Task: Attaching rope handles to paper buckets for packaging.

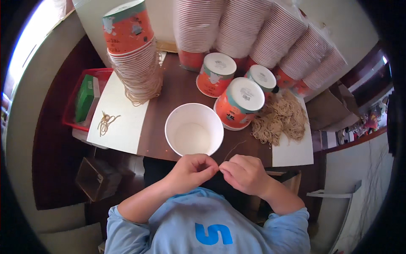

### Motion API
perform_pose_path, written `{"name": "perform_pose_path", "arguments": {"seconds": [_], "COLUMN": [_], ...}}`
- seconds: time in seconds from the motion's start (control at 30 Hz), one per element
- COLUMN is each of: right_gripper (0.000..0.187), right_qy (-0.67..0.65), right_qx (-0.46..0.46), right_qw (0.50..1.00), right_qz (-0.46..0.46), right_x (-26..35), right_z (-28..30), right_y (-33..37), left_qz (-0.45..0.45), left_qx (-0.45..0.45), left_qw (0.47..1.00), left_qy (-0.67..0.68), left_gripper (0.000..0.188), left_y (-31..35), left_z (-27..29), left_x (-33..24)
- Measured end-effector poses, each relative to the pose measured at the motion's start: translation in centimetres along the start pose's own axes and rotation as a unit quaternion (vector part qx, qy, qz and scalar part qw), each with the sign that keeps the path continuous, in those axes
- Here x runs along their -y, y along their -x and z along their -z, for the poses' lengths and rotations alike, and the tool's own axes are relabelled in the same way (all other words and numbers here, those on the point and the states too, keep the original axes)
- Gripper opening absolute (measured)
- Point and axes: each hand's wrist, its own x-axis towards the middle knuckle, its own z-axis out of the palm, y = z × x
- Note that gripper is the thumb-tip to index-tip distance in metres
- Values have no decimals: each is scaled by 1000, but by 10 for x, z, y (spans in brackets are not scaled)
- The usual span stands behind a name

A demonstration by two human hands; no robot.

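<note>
Beyond the left hand (pixel 195 170) and right hand (pixel 245 172), a dark brown tabletop (pixel 177 91) with white panels (pixel 127 116) at its sides. Farthest ahead, mostly on the right hand's side, tall wrapped stacks of paper tubs (pixel 198 25). Ahead and to the left of the left hand, a mouth-down stack of orange-and-teal tubs (pixel 130 36), hung with tan loops (pixel 137 98). Ahead of the right hand, three upturned tubs (pixel 240 101). Just beyond the left hand, nearer to that one than to the right, an open white tub (pixel 194 131), mouth up; touching the knuckles or apart, impossible to tell. Ahead and rightward of the right hand, a tangled heap of tan cord (pixel 283 118); well out to the left of the left hand, a small knotted bundle (pixel 104 122).

Fingertips of both hands narrowed to a pinch and meeting, left thumb and forefinger curled into a ring. Thinnest of all, a tan strand (pixel 234 148) gripped at that meeting point, long axis slanting away and rightward past the right forefinger, so nearer the right hand. Fine, slightly bowed, far tip loose; held end hidden among the fingers.
</note>
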Motion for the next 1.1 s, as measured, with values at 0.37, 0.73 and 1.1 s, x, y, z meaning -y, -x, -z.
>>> {"name": "perform_pose_path", "arguments": {"seconds": [0.37, 0.73, 1.1], "right_gripper": [18, 17, 13], "right_qy": [-8, -303, -244], "right_qx": [28, 105, 98], "right_qw": [999, 884, 887], "right_qz": [-28, -340, -379], "right_x": [4, -58, -76], "right_z": [4, -53, -110], "right_y": [-20, -102, -75], "left_qz": [-163, -190, -98], "left_qx": [-76, -351, -313], "left_qw": [953, 819, 925], "left_qy": [-244, -412, -193], "left_gripper": [9, 22, 42], "left_y": [9, -52, -39], "left_z": [3, 113, 63], "left_x": [-22, 1, 35]}}
